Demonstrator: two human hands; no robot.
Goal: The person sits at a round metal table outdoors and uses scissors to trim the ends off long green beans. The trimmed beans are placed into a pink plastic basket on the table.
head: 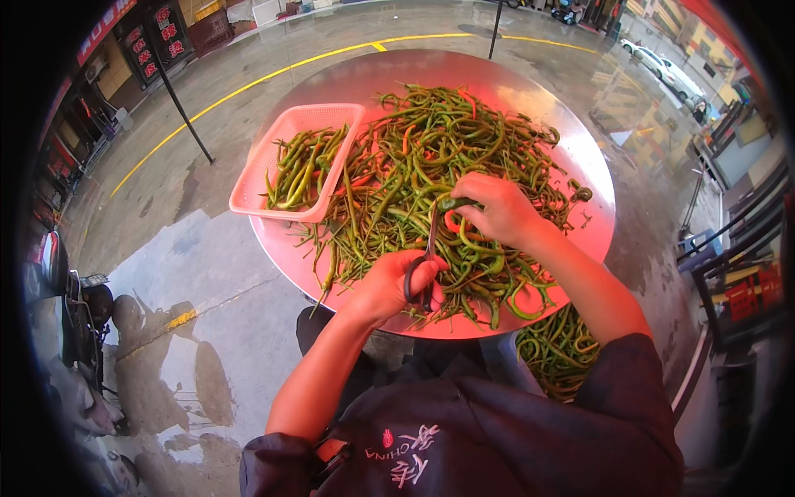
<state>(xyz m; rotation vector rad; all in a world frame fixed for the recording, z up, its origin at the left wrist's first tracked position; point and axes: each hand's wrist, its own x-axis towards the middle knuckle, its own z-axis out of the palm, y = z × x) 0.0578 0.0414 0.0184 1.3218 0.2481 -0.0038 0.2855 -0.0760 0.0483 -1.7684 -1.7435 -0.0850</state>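
My left hand (397, 286) grips the dark handles of a pair of scissors (432, 233), low over the near middle of a round metal table (577, 168). The blades point away from me, and their tips are at a green chili pepper (456, 203). My right hand (500, 208) pinches that pepper between thumb and fingers. Under and around both hands spreads a large heap of long green chili peppers (428, 136) with a few red ones among them. At the table's left edge stands a pink plastic basket (248, 186), partly filled with green peppers.
Cut stems and thin bits lie at the heap's near left side. Below the table's near right edge, by my right arm, is a container (512, 360) of more green peppers. Dark poles stand beyond the table on wet paving. Parked scooters are at the left.
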